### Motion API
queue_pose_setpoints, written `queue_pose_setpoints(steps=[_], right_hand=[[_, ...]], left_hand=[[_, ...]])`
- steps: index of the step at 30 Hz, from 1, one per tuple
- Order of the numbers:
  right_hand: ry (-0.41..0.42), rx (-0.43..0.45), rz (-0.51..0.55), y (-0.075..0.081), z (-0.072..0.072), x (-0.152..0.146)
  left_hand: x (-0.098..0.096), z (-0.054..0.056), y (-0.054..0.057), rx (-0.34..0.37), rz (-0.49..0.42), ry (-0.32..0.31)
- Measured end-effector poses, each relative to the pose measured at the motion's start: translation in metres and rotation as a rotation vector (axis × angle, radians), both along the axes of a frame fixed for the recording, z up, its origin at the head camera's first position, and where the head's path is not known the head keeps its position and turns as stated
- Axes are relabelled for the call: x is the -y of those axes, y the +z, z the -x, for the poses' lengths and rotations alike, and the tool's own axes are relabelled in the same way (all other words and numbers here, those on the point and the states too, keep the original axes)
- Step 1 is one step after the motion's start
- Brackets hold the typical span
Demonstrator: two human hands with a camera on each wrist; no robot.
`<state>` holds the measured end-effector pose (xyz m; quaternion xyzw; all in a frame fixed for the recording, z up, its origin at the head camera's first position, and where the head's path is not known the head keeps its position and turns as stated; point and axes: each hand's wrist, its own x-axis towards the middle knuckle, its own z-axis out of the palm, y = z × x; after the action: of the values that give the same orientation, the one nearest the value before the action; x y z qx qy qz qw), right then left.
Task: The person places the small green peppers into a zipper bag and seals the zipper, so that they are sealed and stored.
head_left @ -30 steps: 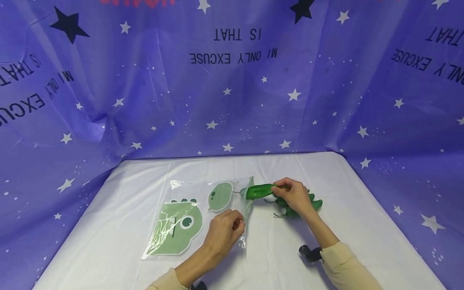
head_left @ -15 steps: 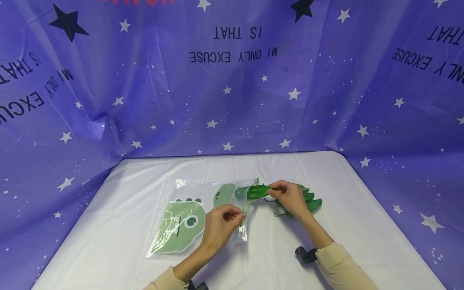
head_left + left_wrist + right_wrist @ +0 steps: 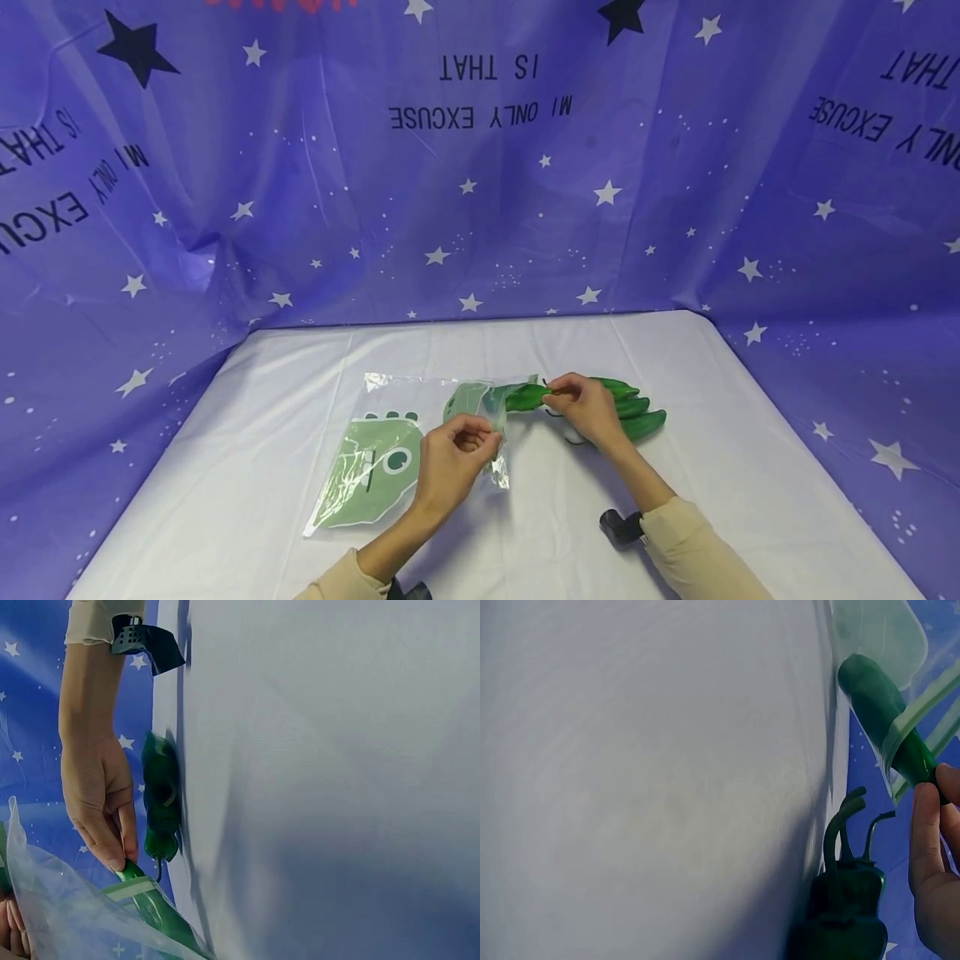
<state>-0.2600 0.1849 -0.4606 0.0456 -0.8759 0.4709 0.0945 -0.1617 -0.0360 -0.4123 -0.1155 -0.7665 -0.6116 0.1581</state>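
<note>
In the head view my left hand (image 3: pixel 453 467) pinches the mouth edge of a clear zip bag (image 3: pixel 371 475) printed with a green dinosaur. My right hand (image 3: pixel 588 408) holds a long green pepper (image 3: pixel 527 397) by one end, the other end lying inside the bag mouth. The right wrist view shows this pepper (image 3: pixel 877 697) passing through the bag's pale green rim, fingertips on its outer end. Several more green peppers (image 3: pixel 641 421) lie on the table, partly hidden by my right hand. Only a few left fingers (image 3: pixel 15 930) show at the left wrist view's edge.
A white cloth covers the table (image 3: pixel 225 467). Behind and beside it hangs a purple curtain (image 3: pixel 480 208) with stars and lettering. A black wrist device (image 3: pixel 621 528) sits by my right cuff.
My right hand has moved left, sliding the pepper deeper into the bag. My left hand has risen slightly with the bag edge. More of the pepper pile shows on the right.
</note>
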Motion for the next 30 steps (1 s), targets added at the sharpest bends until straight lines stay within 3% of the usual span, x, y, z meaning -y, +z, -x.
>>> queue_pose_setpoints(steps=[3,6,14,24,30], right_hand=[[0.004,-0.002,0.029,0.001,0.002,0.005],[0.005,-0.006,0.047,0.002,0.005,0.010],[0.006,-0.024,0.029,0.005,0.010,0.021],[0.020,-0.092,0.041,0.010,0.015,0.029],[0.022,-0.086,0.037,0.010,0.018,0.033]], left_hand=[[0.000,-0.004,0.012,-0.012,0.008,-0.017],[0.001,-0.005,0.016,-0.036,0.026,-0.032],[0.004,-0.002,0.016,-0.134,0.039,-0.040],[0.007,-0.002,0.018,-0.169,-0.018,-0.011],[0.008,-0.001,0.018,-0.192,-0.031,0.022]])
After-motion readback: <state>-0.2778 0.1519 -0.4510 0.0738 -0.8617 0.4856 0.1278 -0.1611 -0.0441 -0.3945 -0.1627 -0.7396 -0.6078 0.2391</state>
